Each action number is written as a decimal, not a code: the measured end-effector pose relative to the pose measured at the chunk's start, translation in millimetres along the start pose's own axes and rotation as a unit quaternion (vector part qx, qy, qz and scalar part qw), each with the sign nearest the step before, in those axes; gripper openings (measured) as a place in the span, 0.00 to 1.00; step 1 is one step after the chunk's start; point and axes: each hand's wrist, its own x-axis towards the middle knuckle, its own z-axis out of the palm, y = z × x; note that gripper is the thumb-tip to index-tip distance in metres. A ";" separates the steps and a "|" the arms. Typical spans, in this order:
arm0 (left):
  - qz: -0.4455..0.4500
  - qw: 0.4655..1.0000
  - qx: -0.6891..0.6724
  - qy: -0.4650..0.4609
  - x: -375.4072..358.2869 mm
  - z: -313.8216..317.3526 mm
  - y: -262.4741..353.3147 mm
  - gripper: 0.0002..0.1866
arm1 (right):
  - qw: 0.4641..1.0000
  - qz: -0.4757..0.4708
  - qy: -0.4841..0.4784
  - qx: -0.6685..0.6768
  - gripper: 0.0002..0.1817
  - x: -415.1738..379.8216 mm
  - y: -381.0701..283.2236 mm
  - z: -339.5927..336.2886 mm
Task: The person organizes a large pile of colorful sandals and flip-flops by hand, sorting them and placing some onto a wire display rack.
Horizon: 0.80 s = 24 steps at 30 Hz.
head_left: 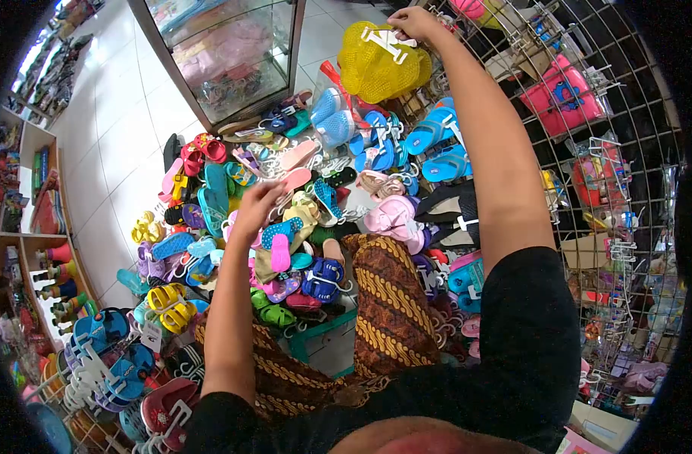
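At the upper middle, my right hand (414,26) is stretched far out and closed around the top of a white plastic hanger (387,44). The hanger lies against a bulky yellow item with a mesh-like surface (361,72), beside the wire grid. My left hand (255,210) is over the heap of footwear, fingers loosely bent and apart. Its fingertips are right by a pink sandal (297,179). Around it lie blue dotted shoes (282,231), a bright pink sole (280,253) and navy strapped sandals (324,281).
A glass cabinet (229,68) stands beyond the heap. Wire grid racks (626,98) with hung goods rise on the right. Yellow sandals (170,308) and blue sandals (100,329) hang at lower left. My knees in patterned brown cloth (391,303) border the heap.
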 end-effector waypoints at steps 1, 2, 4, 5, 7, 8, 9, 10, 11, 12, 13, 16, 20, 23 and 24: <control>0.032 0.999 0.041 0.001 18.7 9.8 24.0 0.18 | 1.000 -0.019 -0.002 -0.021 0.13 -1.3 -5.6 -3.1; 0.064 0.995 0.081 0.001 39.0 19.8 49.4 0.18 | 0.998 -0.038 -0.005 -0.044 0.13 -3.2 -13.2 -7.5; 0.157 0.984 0.086 -0.015 77.0 39.2 104.6 0.19 | 0.999 -0.014 -0.028 0.019 0.10 -12.3 -33.6 -13.6; 0.169 0.982 0.083 -0.004 98.8 50.0 123.6 0.19 | 0.998 -0.001 -0.040 0.057 0.11 -11.5 -33.3 -11.8; 0.163 0.984 0.074 0.012 138.2 68.8 158.7 0.19 | 0.989 0.022 -0.061 0.133 0.12 -7.4 -30.5 -9.8; 0.145 0.987 0.069 0.018 155.3 77.8 173.3 0.19 | 0.993 0.014 -0.063 0.099 0.12 -6.8 -31.5 -11.1; 0.171 0.983 0.067 0.022 172.7 86.3 182.8 0.19 | 0.996 -0.004 -0.089 0.007 0.12 -8.1 -37.0 -13.5; 0.197 0.978 0.064 0.028 188.0 94.1 191.8 0.19 | 0.989 -0.021 -0.115 -0.087 0.13 -9.2 -43.3 -16.2; 0.221 0.973 0.061 0.034 199.6 100.8 196.6 0.19 | 0.973 -0.038 -0.140 -0.179 0.13 -11.3 -48.6 -18.5; 0.220 0.973 0.067 0.022 204.9 106.8 203.2 0.19 | 0.954 -0.070 -0.176 -0.231 0.14 14.4 -19.4 -6.2; 0.218 0.973 0.072 0.010 209.5 112.0 210.3 0.19 | 0.975 0.015 -0.168 -0.147 0.14 16.3 -15.1 -3.5; 0.229 0.969 0.092 -0.003 227.2 123.4 209.8 0.19 | 0.977 0.179 -0.119 -0.002 0.11 15.9 -2.4 1.1; 0.219 0.959 0.179 0.034 236.8 138.2 211.7 0.18 | 0.984 0.146 -0.087 -0.056 0.08 35.0 33.5 1.9; 0.218 0.965 0.139 0.033 242.4 155.5 210.1 0.18 | 0.957 0.029 -0.012 -0.287 0.12 31.8 30.4 -3.4; 0.216 0.972 0.097 0.002 242.2 157.5 208.4 0.18 | 0.956 0.046 -0.009 -0.288 0.13 26.8 24.5 -7.1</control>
